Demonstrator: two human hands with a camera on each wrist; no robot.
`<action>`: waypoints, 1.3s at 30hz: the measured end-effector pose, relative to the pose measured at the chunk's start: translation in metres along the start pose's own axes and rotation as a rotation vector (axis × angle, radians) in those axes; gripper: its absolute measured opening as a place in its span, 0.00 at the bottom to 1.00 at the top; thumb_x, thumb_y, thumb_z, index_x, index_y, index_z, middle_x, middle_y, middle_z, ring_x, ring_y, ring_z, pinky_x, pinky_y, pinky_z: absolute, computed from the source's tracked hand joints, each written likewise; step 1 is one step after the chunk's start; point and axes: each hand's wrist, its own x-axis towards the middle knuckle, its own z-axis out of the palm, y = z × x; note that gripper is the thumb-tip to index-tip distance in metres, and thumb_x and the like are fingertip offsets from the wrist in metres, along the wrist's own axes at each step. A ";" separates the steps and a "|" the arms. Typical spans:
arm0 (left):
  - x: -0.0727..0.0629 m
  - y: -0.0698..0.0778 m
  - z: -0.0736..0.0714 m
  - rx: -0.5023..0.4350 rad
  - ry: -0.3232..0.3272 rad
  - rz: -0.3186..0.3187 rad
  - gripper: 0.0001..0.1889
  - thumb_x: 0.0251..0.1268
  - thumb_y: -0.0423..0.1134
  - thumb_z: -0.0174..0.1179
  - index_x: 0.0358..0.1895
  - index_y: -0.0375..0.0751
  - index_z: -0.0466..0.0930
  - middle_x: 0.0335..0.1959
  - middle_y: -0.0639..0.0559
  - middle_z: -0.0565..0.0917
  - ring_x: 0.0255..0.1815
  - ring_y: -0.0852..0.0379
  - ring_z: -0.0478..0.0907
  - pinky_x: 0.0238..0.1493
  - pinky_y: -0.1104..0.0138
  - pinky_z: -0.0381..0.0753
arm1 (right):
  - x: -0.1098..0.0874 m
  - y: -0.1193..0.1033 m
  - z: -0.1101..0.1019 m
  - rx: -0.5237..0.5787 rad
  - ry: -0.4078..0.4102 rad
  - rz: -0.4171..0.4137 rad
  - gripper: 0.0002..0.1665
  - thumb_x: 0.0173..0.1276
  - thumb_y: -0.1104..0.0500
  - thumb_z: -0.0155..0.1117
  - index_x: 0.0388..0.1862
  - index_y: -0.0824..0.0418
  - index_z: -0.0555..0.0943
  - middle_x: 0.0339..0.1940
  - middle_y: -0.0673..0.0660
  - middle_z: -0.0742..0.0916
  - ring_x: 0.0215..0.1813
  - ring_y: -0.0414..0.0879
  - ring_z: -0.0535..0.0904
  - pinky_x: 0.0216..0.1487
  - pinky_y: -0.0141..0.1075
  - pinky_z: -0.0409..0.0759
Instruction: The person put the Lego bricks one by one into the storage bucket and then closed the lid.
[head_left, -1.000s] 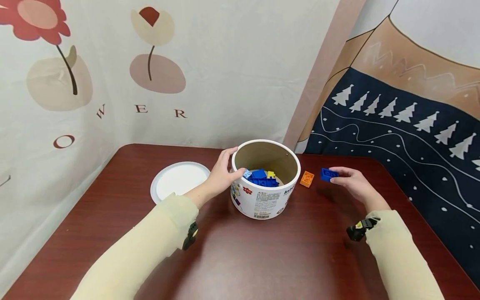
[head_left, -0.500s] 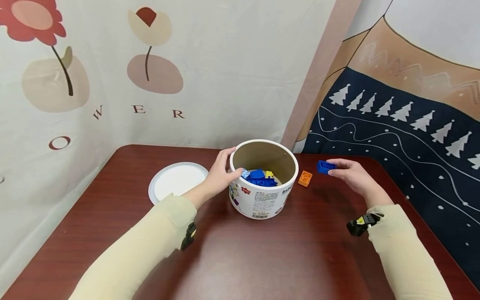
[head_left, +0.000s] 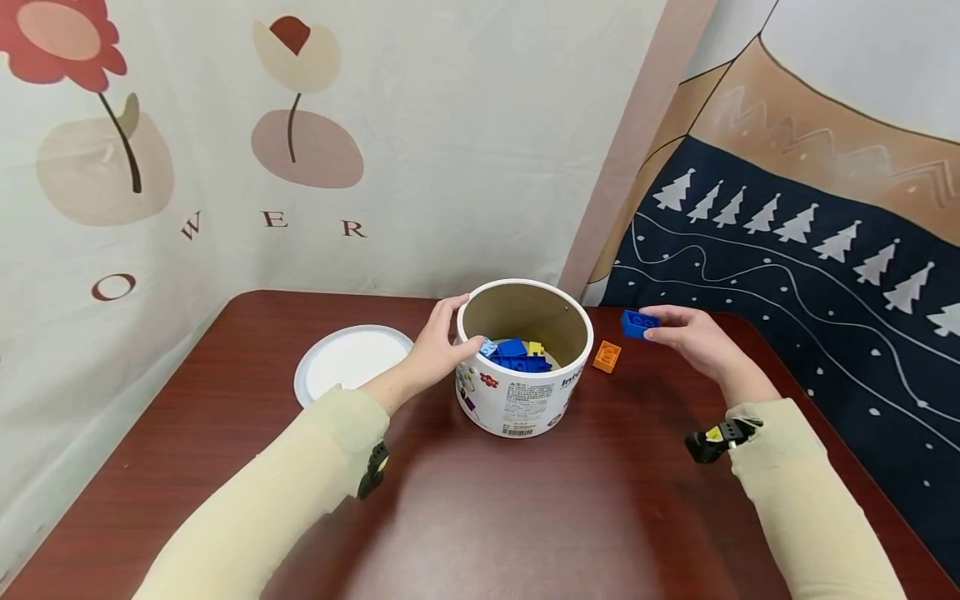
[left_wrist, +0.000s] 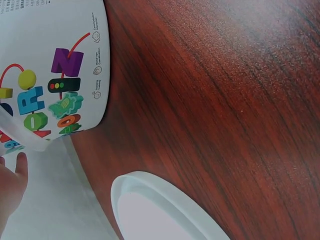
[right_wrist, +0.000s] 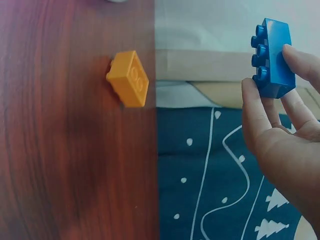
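My right hand [head_left: 696, 343] pinches a blue toy brick [head_left: 634, 323] above the table, right of the bucket. In the right wrist view the thumb and fingertips hold this brick [right_wrist: 278, 62] with its studs facing left. An orange brick [head_left: 607, 357] lies on its side on the table between that hand and the bucket. My left hand [head_left: 433, 354] grips the rim of a white round bucket [head_left: 528, 408] at its left side, thumb at the near rim. Inside sit several blue bricks [head_left: 517, 358], a light blue one and a yellow one [head_left: 535, 348].
A white round lid [head_left: 348, 362] lies on the dark red wooden table [head_left: 525, 517], left of the bucket. Printed cloth hangs [head_left: 465, 150] behind the table, and a dark blue cloth [head_left: 825, 292] with white trees borders its right edge.
My right hand has raised the blue brick and carried it slightly left, toward the bucket. The left hand keeps its hold on the rim. The whole head view has shifted slightly.
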 end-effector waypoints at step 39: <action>0.000 -0.002 0.001 -0.012 0.007 0.002 0.37 0.60 0.40 0.59 0.70 0.40 0.52 0.70 0.43 0.57 0.67 0.45 0.61 0.66 0.52 0.66 | 0.018 -0.066 0.069 -0.052 -0.113 -0.183 0.27 0.62 0.63 0.61 0.60 0.68 0.72 0.56 0.64 0.76 0.52 0.50 0.73 0.53 0.32 0.75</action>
